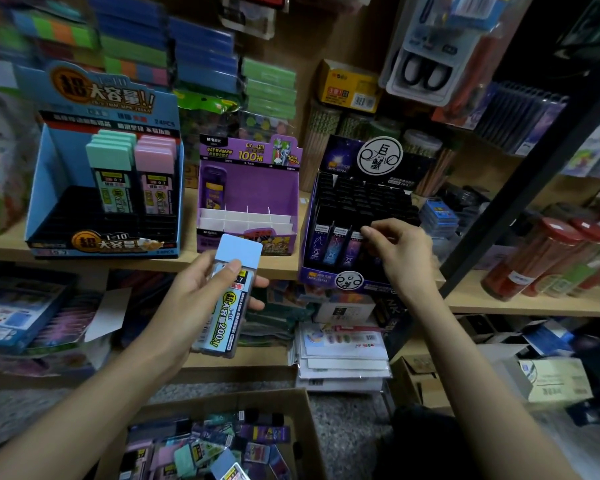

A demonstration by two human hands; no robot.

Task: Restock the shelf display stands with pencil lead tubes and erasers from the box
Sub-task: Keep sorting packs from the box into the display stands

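Observation:
My left hand [207, 289] grips a pencil lead tube with a blue cap [229, 292], upright in front of the shelf edge. My right hand [400, 252] hovers at the front row of the dark display stand [357, 209], thumb and fingertips pinched together by the small tubes there; whether it holds one is unclear. The blue display stand [49, 188] at the left holds green-capped and pink-capped tubes. The purple stand [248, 188] in the middle holds one purple tube at its back left. The cardboard box [302, 420] below holds several mixed tubes.
A wooden shelf [482, 303] carries the stands, jars of pencils at the right and stacked packs behind. Lower shelves hold packets and white cards [343, 351]. A small carton [555, 379] sits on the floor at the right. A dark upright post [520, 188] crosses the right side.

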